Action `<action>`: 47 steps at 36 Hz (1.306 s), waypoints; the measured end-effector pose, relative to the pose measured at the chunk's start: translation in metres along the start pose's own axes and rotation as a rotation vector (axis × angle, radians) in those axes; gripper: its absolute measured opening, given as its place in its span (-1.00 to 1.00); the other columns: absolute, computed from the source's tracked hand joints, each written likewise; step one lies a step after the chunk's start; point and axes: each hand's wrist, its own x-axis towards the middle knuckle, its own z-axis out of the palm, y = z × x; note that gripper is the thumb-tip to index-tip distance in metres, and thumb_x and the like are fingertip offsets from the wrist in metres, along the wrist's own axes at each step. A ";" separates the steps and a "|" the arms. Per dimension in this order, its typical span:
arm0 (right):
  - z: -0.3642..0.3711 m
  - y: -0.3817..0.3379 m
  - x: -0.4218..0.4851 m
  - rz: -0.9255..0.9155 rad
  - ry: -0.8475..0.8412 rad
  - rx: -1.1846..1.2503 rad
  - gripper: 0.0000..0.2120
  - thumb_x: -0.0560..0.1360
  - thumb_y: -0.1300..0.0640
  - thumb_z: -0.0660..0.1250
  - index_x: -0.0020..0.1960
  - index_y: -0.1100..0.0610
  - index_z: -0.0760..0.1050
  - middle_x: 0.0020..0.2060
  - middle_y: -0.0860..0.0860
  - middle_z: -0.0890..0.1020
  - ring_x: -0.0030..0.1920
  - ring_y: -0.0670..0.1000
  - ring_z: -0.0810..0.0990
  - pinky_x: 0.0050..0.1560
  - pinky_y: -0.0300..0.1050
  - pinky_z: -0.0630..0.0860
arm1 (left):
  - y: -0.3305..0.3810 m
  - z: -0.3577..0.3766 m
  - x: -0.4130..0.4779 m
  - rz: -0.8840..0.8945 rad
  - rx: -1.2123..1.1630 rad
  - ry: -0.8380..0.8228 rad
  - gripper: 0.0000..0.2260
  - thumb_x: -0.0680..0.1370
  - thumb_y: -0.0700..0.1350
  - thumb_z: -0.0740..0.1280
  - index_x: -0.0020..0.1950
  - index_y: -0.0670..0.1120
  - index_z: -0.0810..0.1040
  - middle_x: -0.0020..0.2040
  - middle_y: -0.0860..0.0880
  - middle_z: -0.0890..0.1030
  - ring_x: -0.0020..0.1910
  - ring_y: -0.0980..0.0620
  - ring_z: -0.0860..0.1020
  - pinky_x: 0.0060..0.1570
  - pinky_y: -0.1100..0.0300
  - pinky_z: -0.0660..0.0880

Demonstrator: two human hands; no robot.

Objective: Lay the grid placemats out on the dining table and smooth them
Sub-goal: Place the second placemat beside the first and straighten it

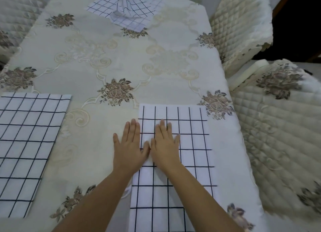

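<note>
Left hand, right hand flat, placemat cropped

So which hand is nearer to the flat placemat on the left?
Left. The left hand straddles the left edge of the near placemat, on the side facing the left placemat; the right hand lies just beyond it, fully on the near placemat.

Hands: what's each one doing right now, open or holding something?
Left hand: open, flat, across the left edge of the near placemat, partly on the tablecloth.
Right hand: open, flat on the same placemat, holding nothing.
</note>
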 end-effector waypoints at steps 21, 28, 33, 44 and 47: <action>0.020 0.029 -0.020 -0.072 0.165 -0.115 -0.32 0.43 -0.11 -0.40 0.53 0.04 -0.17 0.53 -0.08 -0.16 0.52 0.03 -0.22 0.46 0.15 -0.24 | -0.010 0.003 -0.079 0.064 0.016 -0.041 -0.36 0.56 0.23 -0.11 0.46 -0.19 0.21 0.48 -0.14 0.24 0.51 -0.03 0.03 0.25 -0.28 0.26; 0.014 0.059 -0.048 -0.087 0.148 -0.167 -0.32 0.46 -0.19 -0.33 0.53 0.02 -0.16 0.52 -0.08 -0.16 0.52 0.01 -0.21 0.46 0.16 -0.19 | -0.013 -0.007 -0.096 0.025 0.027 -0.123 -0.32 0.55 0.28 -0.19 0.46 -0.15 0.22 0.48 -0.09 0.26 0.51 0.00 0.03 0.21 -0.31 0.30; 0.015 0.101 -0.089 0.010 0.200 -0.161 -0.31 0.42 -0.24 -0.38 0.49 0.00 -0.20 0.46 -0.11 -0.22 0.49 -0.04 -0.23 0.46 0.17 -0.11 | -0.012 -0.011 -0.097 -0.013 0.037 -0.205 -0.30 0.55 0.28 -0.23 0.46 -0.15 0.23 0.46 -0.11 0.31 0.45 -0.05 0.19 0.12 -0.35 0.35; 0.014 0.133 -0.134 0.063 0.094 -0.192 -0.04 0.18 -0.47 -0.64 0.43 0.02 -0.32 0.44 -0.08 -0.32 0.45 -0.08 -0.32 0.45 0.18 -0.12 | -0.024 -0.010 -0.137 0.087 0.099 -0.257 -0.12 0.43 0.44 -0.30 0.53 -0.18 -0.14 0.54 -0.15 -0.06 0.49 0.01 -0.34 0.36 -0.27 0.03; 0.018 0.138 -0.147 0.042 0.072 -0.171 -0.03 0.21 -0.52 -0.54 0.45 0.05 -0.32 0.45 -0.06 -0.30 0.45 -0.09 -0.34 0.46 0.18 -0.14 | -0.030 -0.005 -0.155 0.118 0.109 -0.250 -0.15 0.47 0.43 -0.16 0.53 -0.16 -0.13 0.55 -0.11 -0.12 0.52 0.00 -0.19 0.39 -0.18 -0.03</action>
